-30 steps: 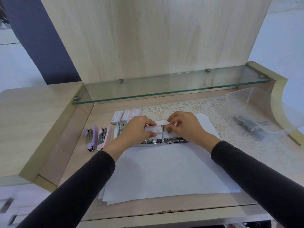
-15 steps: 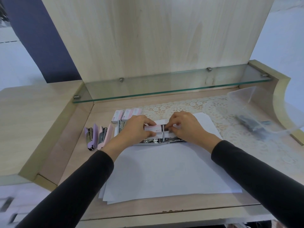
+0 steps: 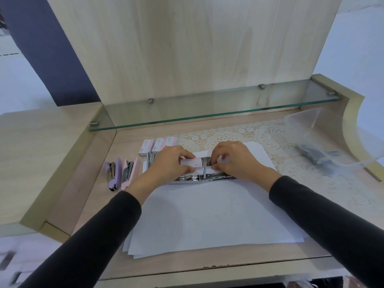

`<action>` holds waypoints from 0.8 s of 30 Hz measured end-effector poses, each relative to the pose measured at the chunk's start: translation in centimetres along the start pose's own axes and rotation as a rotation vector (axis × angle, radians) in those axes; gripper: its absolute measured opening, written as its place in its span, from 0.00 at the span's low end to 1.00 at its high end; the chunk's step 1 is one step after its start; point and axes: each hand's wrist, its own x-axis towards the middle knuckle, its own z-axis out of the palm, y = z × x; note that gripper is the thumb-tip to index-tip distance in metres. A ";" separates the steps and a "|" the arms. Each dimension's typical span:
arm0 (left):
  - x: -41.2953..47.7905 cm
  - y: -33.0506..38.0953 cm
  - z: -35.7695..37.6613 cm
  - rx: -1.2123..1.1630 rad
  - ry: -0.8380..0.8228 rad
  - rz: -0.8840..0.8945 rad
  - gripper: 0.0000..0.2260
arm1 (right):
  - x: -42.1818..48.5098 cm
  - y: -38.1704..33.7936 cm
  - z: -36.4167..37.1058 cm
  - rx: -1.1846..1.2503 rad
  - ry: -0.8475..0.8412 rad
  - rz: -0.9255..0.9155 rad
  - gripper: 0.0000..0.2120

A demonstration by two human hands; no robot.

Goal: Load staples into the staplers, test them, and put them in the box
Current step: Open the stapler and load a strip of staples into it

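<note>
Two hands close together at the far edge of the paper stack (image 3: 207, 215). Left hand (image 3: 166, 165): fingers and thumb curled round a pink-and-white staple box (image 3: 190, 163), gripping its left end. Right hand (image 3: 234, 161): fingertips pinching the same box at its right end; contents of the pinch unclear.

Just nearer, lying on the paper: opened stapler (image 3: 199, 178), metal channel up, long axis left to right, parallel to the desk front.

Left of the paper: purple stapler (image 3: 113, 173) and pink stapler (image 3: 129, 172) side by side, long axes near to far. Third stapler (image 3: 150, 161) partly hidden behind the left hand. Three more staple boxes (image 3: 158, 145) in a row beyond.

Clear plastic box (image 3: 303, 119) far right on the lace mat (image 3: 228, 134), well apart from the hands, dark stapler (image 3: 315, 157) inside.

Hemmed by raised wooden sides left and right, glass shelf (image 3: 207, 110) overhead at the back. Open room on the near half of the paper.
</note>
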 end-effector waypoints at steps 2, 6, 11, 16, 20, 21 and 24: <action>0.0 0.0 0.0 0.001 -0.001 0.001 0.16 | 0.0 0.1 0.1 -0.004 0.009 -0.023 0.01; 0.0 0.1 0.0 0.005 -0.002 0.000 0.16 | 0.0 0.2 0.1 -0.020 0.021 -0.035 0.05; 0.1 0.1 0.0 -0.001 -0.004 0.000 0.16 | 0.3 -0.2 0.2 -0.047 0.008 -0.049 0.07; 0.1 0.1 0.0 0.009 -0.002 0.001 0.16 | 0.6 -0.3 0.2 -0.062 -0.014 -0.015 0.06; 0.1 0.0 0.0 0.002 0.000 -0.005 0.16 | 0.9 -0.5 -0.1 -0.122 -0.052 -0.011 0.06; 0.0 0.0 0.0 0.000 0.001 -0.008 0.16 | 0.9 -0.6 -0.3 -0.142 -0.071 -0.014 0.06; 0.0 0.1 0.0 -0.002 0.001 -0.010 0.16 | 1.0 -0.9 -0.6 -0.203 -0.132 -0.035 0.08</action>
